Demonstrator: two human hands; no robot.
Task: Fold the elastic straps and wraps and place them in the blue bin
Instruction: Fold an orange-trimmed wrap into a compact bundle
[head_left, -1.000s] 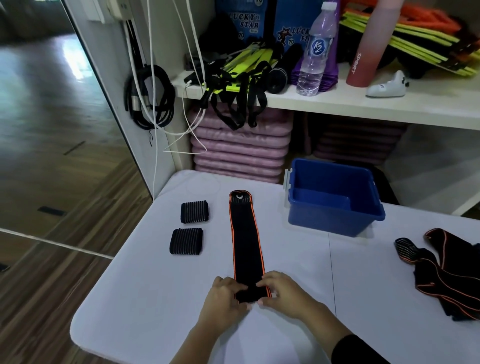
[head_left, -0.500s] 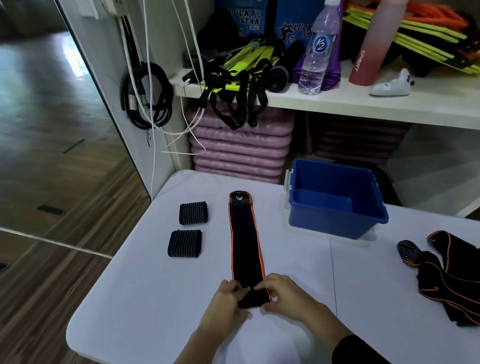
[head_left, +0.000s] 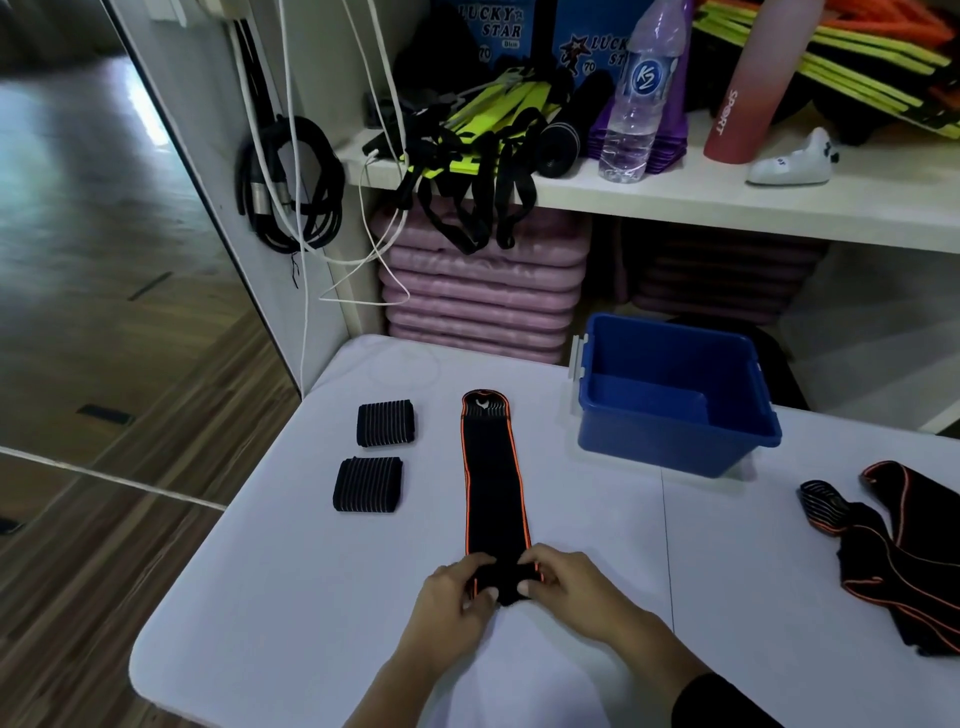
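I see left hand (head_left: 451, 597) and right hand (head_left: 563, 587) both pinching the near end of the strap (head_left: 493, 483); bin (head_left: 675, 441) far right.

We see a long black wrap (head_left: 493, 483) with orange edging lying flat on the white worktop (head_left: 291, 571), running straight away from us. Its rounded far end bears a small white mark. Its near end is turned over into a short fold, pinched by our left hand (head_left: 449, 597) and right hand (head_left: 566, 587). To its left lie two folded black ribbed straps, the far strap (head_left: 385, 423) just behind the near strap (head_left: 368, 484), apart from each other. The blue bin (head_left: 670, 447) stands open and upright at the worktop's far edge, right of the wrap. A loose heap of black orange-edged wraps (head_left: 909, 561) lies at the right edge.
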